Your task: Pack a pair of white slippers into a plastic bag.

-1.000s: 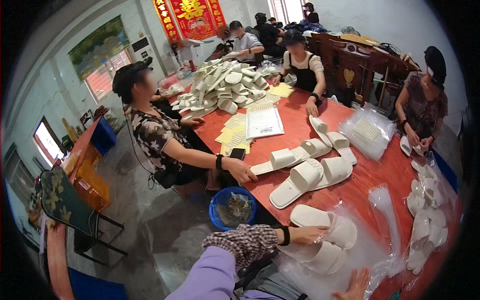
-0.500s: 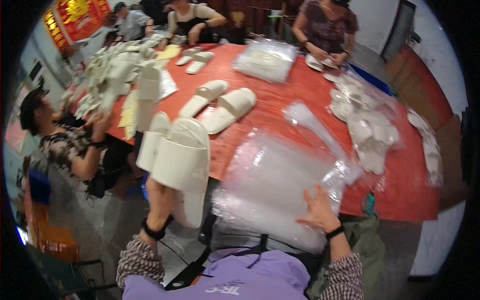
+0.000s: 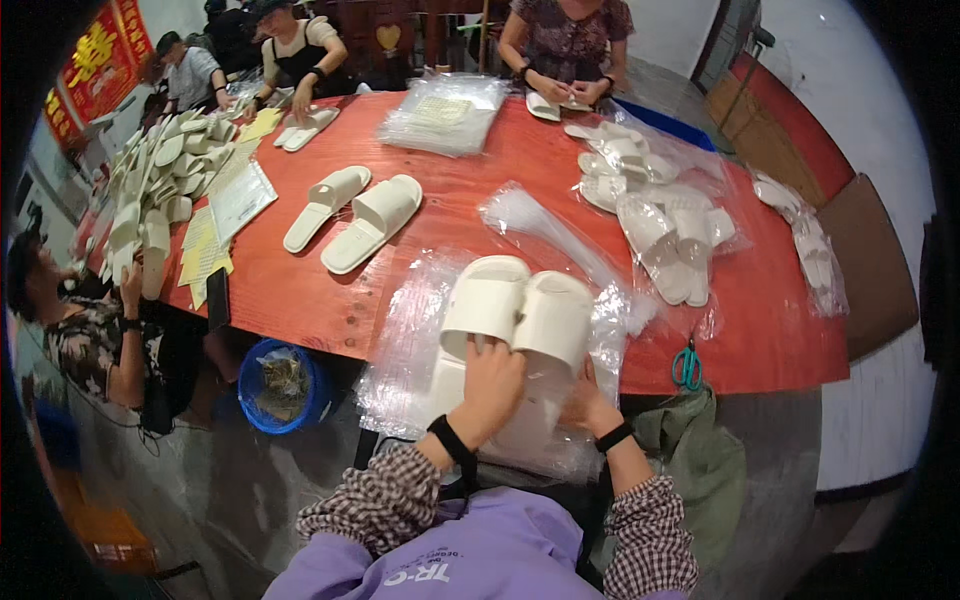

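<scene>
A pair of white slide slippers (image 3: 556,312) is in my left hand (image 3: 490,385), whose fingers are tucked in at the near edge of the straps. The slippers are over a stack of clear plastic bags (image 3: 405,325) at the table's near edge. My right hand (image 3: 590,405) is against the right side of the slippers, low over the bags. Its thumb shows, but the other fingers are hidden behind the slippers, so its grip is unclear. Another white slipper pair (image 3: 372,225) lies farther off on the red table (image 3: 450,205).
Bagged slippers (image 3: 668,240) lie at right, near teal scissors (image 3: 687,367). More clear bags (image 3: 445,115) are at the far side. A slipper heap (image 3: 185,150) covers the left end. A blue bin (image 3: 283,387) stands below the edge. Several people sit around the table.
My left hand has brought the slippers from the left over to the bag stack. My right hand, spread over the bags before, is now beside the slippers. The whole view has shifted.
</scene>
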The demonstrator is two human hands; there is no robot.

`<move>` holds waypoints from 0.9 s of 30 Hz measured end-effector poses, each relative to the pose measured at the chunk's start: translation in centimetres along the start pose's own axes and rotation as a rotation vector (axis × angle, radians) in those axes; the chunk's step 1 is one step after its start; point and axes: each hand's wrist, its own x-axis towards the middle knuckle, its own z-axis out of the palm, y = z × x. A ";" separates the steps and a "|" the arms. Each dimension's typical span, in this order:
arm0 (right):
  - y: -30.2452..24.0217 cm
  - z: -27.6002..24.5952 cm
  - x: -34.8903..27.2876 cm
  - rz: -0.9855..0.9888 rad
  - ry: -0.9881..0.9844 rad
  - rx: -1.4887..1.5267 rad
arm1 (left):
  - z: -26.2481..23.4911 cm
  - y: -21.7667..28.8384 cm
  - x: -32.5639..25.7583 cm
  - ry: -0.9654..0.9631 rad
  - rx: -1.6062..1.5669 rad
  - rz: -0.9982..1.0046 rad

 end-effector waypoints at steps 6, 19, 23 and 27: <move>1.4 -5.6 3.5 0.414 -0.365 0.775 | 8.2 -5.0 -0.3 0.184 -0.030 0.089; 10.9 -7.3 -3.9 1.264 0.255 0.763 | 4.9 -7.5 -4.2 0.190 -0.178 0.236; 13.1 -2.7 -12.0 1.435 -0.039 0.496 | 5.1 -7.0 -4.3 0.168 -0.223 0.306; 13.5 -0.5 -13.7 1.450 -0.248 0.422 | 6.7 -6.3 -4.1 0.182 -0.168 0.284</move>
